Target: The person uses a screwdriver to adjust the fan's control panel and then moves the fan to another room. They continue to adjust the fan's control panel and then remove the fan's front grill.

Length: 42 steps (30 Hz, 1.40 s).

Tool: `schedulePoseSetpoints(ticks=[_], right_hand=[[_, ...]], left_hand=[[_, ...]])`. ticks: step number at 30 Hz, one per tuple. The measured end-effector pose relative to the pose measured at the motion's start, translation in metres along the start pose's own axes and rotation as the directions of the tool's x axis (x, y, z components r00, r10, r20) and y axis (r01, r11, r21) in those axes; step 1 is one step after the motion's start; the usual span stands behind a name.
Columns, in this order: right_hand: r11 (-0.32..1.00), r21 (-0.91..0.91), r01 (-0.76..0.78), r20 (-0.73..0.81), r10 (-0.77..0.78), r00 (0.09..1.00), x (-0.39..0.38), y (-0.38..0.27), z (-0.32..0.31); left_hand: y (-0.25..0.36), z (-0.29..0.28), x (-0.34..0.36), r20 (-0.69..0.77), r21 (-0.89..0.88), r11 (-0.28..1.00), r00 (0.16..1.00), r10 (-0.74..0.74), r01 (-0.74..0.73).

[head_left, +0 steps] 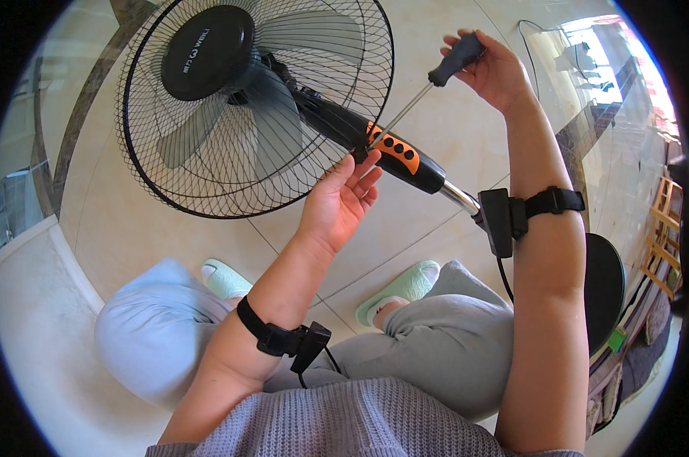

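A standing fan (375,137) with a black wire guard (207,194) lies tilted across the floor in front of me. My right hand (504,72) grips the dark blue handle of a screwdriver (459,59). Its thin metal shaft slopes down to the left, with the tip at the guard's rim beside the orange button panel (394,148). At that same spot, the thumb and index finger of my left hand (337,202) pinch a small black clip (360,154) on the rim. The other left fingers are loosely curled. The screw, if one is there, is too small to see.
A silver pole (460,198) runs from the fan's neck toward a round black base (603,293) beside my right arm. At the right edge stands a wooden rack (660,236). A white surface (44,305) is at the left. My slippered feet rest on the tiles.
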State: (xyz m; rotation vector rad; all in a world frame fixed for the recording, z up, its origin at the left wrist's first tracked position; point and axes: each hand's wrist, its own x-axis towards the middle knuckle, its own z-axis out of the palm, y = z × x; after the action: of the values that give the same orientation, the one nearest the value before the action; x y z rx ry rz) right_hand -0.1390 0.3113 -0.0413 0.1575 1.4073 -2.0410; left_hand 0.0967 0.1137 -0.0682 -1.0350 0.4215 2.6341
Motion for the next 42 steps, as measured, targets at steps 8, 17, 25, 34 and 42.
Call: schedulePoseSetpoints(ticks=[8,17,25,34,42], right_hand=[[0.999,-0.023,0.023,0.08,-0.021,0.997,-0.007,-0.006,0.003],[0.994,-0.097,-0.042,0.061,0.048,0.997,0.001,-0.012,-0.002],[0.996,-0.079,-0.047,0.148,0.059,0.987,0.012,-0.009,-0.007],[0.995,-0.092,-0.035,0.152,0.048,0.987,0.018,-0.003,-0.008],[0.991,-0.117,-0.058,0.154,0.076,0.985,0.018,-0.002,-0.011]], left_hand=[[-0.003,0.001,-0.002,-0.03,0.013,0.999,0.999,0.03,-0.03],[-0.004,0.001,-0.001,-0.078,0.12,0.989,0.993,0.091,-0.081],[-0.001,0.001,0.0,-0.046,0.08,0.994,0.996,0.076,-0.072],[-0.002,0.0,0.001,-0.027,0.087,0.992,0.995,0.094,-0.091],[-0.002,0.001,0.0,-0.028,0.117,0.989,0.995,0.091,-0.087]])
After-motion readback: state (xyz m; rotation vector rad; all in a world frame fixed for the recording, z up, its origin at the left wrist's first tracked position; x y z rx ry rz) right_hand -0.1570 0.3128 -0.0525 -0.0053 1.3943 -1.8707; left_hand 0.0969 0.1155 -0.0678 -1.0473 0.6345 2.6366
